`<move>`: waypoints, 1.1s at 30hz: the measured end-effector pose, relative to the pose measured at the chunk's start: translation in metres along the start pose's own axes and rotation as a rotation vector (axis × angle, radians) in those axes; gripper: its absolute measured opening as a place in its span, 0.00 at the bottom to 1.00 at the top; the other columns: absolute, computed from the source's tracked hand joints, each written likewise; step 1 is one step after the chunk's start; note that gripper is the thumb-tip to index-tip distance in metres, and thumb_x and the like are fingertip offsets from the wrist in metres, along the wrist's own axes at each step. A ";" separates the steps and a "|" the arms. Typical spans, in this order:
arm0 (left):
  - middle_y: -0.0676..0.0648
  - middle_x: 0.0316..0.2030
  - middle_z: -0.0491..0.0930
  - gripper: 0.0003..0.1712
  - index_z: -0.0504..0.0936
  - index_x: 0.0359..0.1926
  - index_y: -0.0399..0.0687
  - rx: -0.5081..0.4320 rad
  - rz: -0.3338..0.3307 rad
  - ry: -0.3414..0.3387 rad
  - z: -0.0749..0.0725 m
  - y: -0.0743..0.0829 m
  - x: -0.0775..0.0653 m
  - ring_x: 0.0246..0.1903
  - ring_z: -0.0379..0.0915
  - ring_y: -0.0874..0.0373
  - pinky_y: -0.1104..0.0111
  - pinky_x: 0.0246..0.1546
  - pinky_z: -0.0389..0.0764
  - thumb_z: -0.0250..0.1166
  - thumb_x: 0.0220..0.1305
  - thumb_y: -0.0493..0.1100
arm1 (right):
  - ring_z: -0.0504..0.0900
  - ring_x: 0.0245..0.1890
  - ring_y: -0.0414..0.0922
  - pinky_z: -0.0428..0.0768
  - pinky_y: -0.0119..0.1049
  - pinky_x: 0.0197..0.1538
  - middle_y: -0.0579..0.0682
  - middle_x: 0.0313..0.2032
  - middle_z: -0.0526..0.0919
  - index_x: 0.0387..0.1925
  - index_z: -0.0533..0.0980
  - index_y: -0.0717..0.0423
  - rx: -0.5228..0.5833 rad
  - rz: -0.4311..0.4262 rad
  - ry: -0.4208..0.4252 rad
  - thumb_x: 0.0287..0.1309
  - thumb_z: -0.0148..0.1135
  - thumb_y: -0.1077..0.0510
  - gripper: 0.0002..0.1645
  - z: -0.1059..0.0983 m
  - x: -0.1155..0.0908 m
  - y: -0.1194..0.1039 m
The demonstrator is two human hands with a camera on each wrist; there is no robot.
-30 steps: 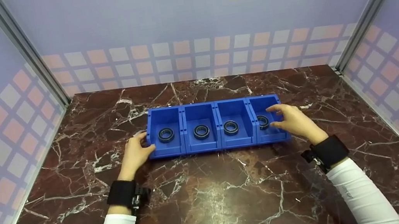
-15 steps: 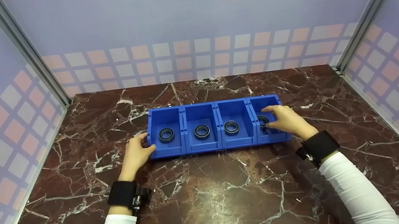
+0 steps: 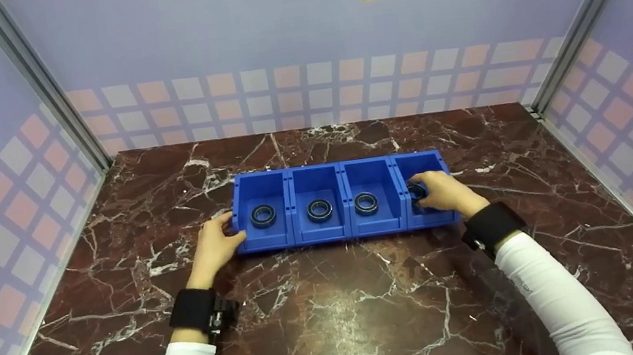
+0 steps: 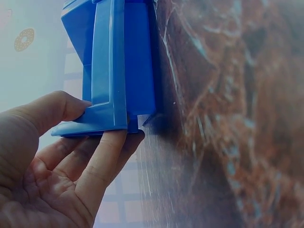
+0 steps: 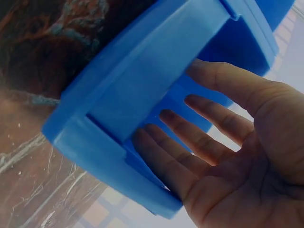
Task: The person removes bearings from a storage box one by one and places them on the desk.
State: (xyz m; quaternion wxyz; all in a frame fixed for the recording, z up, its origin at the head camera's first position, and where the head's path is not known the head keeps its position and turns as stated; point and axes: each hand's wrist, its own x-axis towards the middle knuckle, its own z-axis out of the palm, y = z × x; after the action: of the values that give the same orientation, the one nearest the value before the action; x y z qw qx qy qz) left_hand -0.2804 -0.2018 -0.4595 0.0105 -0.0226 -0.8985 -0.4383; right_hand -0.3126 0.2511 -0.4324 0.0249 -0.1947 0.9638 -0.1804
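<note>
Four-sided blue bins stand joined in a row, a dark ring-shaped bearing lying in each. My left hand (image 3: 216, 245) grips the side wall of the leftmost blue bin (image 3: 267, 243), thumb on its front corner and fingers outside, as the left wrist view (image 4: 102, 116) shows. A bearing (image 3: 263, 216) lies inside that bin. My right hand (image 3: 444, 192) reaches into the rightmost bin (image 3: 431, 220). Its fingertips are at the bearing (image 3: 417, 191) there, which they partly cover. In the right wrist view the fingers (image 5: 190, 130) extend loosely past the front lip; the bearing is hidden.
The two middle bins hold one bearing each, a left one (image 3: 319, 210) and a right one (image 3: 366, 203). The row stands on a dark red marbled table (image 3: 335, 311). Patterned panels (image 3: 296, 32) enclose the back and sides.
My right hand has moved left and deeper into the rightmost bin, its fingertips coming to the bearing. The left hand and the bins have stayed in place.
</note>
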 end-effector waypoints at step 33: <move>0.26 0.60 0.79 0.32 0.71 0.68 0.25 -0.009 0.017 0.021 0.001 0.000 0.000 0.62 0.78 0.35 0.48 0.65 0.78 0.62 0.64 0.32 | 0.80 0.54 0.71 0.79 0.66 0.57 0.74 0.48 0.83 0.51 0.78 0.72 -0.113 0.069 -0.055 0.43 0.64 0.70 0.27 0.010 0.024 0.001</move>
State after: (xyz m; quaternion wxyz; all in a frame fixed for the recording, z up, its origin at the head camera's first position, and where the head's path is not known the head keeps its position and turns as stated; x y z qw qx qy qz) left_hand -0.2802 -0.2014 -0.4603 0.0234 -0.0257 -0.8961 -0.4425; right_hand -0.3342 0.2395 -0.4412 0.0466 -0.1675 0.9775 -0.1193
